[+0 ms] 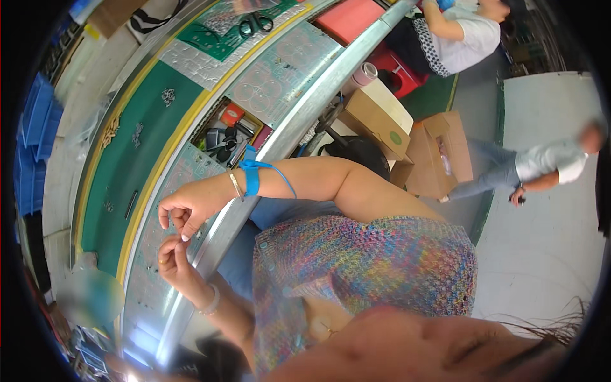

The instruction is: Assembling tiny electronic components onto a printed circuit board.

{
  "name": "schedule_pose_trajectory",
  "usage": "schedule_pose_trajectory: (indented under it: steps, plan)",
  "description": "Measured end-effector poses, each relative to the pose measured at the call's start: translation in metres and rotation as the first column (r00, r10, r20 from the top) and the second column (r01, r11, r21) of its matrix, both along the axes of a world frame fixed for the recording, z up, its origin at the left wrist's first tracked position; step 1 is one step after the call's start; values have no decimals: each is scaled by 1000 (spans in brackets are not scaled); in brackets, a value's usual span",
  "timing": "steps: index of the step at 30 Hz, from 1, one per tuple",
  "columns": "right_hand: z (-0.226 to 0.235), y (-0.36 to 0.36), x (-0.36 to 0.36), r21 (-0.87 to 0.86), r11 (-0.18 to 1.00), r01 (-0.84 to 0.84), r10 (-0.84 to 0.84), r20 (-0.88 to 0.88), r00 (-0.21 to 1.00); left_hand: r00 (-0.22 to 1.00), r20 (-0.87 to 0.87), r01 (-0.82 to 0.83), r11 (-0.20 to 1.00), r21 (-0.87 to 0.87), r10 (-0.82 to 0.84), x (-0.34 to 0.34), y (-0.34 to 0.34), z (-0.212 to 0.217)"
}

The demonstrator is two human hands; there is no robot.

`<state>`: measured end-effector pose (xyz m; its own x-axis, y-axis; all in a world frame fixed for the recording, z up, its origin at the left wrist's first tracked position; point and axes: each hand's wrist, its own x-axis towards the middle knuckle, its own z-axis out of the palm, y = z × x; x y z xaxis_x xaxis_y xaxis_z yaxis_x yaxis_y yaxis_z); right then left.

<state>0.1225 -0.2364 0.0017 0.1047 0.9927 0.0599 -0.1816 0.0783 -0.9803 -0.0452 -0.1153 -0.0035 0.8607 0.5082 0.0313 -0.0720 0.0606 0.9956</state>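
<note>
My right hand (191, 202), with a blue strap (251, 178) and a bangle at its wrist, reaches over the bench's near edge, palm down with its fingers curled. Its thumb and fingertip are pinched together. My left hand (180, 267), a pale bracelet on the wrist, meets it from below, also pinching. The fingertips of both hands touch or nearly touch. Whatever lies between them is too small to make out. Under the hands, circuit board panels (197, 167) lie along the bench edge, with tiny dark parts on them.
A green mat (118, 184) beyond the boards carries small metal parts (168, 97), tan parts (110, 132) and a dark stick-like tool (131, 205). Scissors (256, 24) and a parts box (232, 130) lie farther along. Cardboard boxes (375, 124) and two other people are at the right.
</note>
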Motion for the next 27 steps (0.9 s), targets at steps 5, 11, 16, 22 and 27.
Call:
schedule_pose_trajectory:
  steps: [5, 11, 16, 22, 27]
  plan:
    - [13, 1, -4, 0, 998, 60, -59, 54, 997, 981, -104, -160, 986, 45, 164, -29, 23, 18]
    - [-1, -7, -1, 65, 989, 130, -131, 20, 991, 883, -302, -284, 921, 266, 360, -57, 33, 30]
    - [7, -16, -1, 75, 988, 132, -122, -127, 984, 865, -297, -388, 914, 119, 406, -86, 38, 24]
    - [8, -16, 3, 87, 990, 108, -91, -179, 980, 851, -289, -446, 894, 40, 438, -93, 34, 29]
    - [9, -14, 4, 68, 986, 151, -137, -181, 974, 844, -286, -448, 890, 89, 453, -88, 38, 22]
